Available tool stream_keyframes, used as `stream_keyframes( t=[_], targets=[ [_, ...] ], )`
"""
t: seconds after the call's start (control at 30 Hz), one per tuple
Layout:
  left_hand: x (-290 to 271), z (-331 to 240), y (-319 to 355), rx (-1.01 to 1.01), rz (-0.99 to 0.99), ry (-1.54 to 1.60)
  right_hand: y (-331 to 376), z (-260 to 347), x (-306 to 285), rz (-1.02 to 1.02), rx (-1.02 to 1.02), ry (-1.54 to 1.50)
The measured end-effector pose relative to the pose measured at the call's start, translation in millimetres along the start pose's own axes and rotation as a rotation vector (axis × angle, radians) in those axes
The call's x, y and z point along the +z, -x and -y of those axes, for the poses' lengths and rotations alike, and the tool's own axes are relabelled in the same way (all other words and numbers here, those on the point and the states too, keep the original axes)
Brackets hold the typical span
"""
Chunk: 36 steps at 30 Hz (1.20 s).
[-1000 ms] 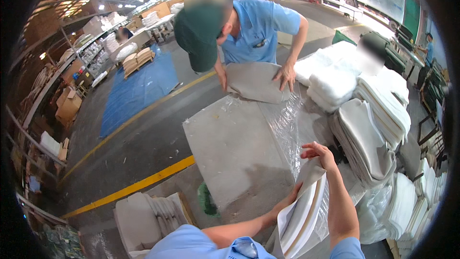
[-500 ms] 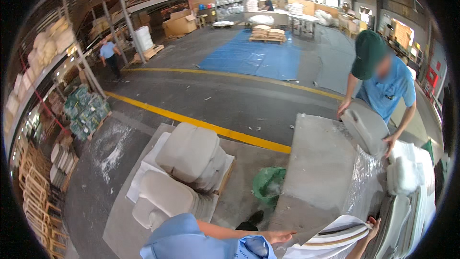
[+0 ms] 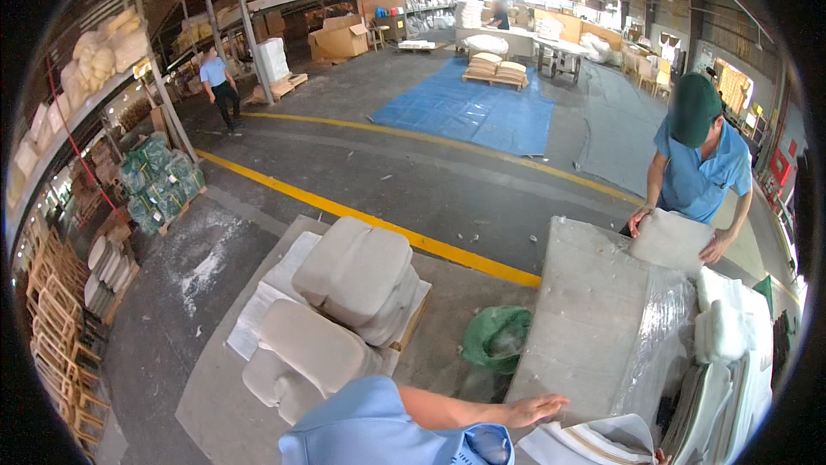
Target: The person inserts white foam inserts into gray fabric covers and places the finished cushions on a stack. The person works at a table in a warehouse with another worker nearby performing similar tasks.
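Note:
My left hand [image 3: 535,411] reaches out flat over the table, fingers stretched and holding nothing, beside a white fabric cover [image 3: 594,441] with tan bands along its edge. Low in the view, only part of my right hand [image 3: 662,456] shows at the cover's right edge, its fingers closed on the fabric. The cover lies at the near end of the grey-topped table [image 3: 578,319]. Across that table a co-worker in a blue shirt and green cap holds a pale cushion-shaped pad [image 3: 673,240] with both hands.
Stacked grey cushions [image 3: 353,267] stand on a pallet at my left. A green bin [image 3: 497,338] sits on the floor beside the table. Clear plastic film [image 3: 650,336] covers part of the tabletop. More pads [image 3: 701,405] are stacked at the right. Another person [image 3: 218,86] is at the far left.
My left hand has moved from the cover's edge out over the tabletop, fingers stretching. My right hand has gone lower in the picture. The co-worker's pad now lies flatter.

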<state>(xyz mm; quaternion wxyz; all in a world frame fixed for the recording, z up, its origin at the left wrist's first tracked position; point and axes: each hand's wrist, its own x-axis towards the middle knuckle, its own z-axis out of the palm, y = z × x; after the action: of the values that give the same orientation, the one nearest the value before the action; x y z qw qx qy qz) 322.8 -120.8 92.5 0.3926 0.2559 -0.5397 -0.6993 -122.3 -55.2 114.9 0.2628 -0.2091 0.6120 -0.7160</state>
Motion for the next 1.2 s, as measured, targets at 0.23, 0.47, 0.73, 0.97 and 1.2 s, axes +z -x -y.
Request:
stream_keyframes(
  t=[0.23, 0.47, 0.73, 0.97, 1.2],
  targets=[
    [-12.6, -41.8, -33.3, -0.186, 0.108, -0.094, 67.5, 15.2, -10.9, -0.226, -0.225, 0.175],
    [-11.0, -30.5, -41.1, -0.085, 0.073, -0.08, 86.8, 21.4, -28.4, -0.07, -0.433, 0.736],
    [-4.0, -25.4, -23.9, -0.142, -0.069, -0.113, 49.3, -12.5, -60.1, -0.001, -0.633, 0.797],
    [31.1, -20.7, -26.7, 0.029, -0.371, -0.043, 17.0, -34.9, -90.7, 0.088, -0.701, 0.831],
    [36.2, -6.2, 20.0, -0.007, -0.543, -0.147, 37.0, -17.2, -39.0, 0.175, -0.316, 0.335]
  ],
)
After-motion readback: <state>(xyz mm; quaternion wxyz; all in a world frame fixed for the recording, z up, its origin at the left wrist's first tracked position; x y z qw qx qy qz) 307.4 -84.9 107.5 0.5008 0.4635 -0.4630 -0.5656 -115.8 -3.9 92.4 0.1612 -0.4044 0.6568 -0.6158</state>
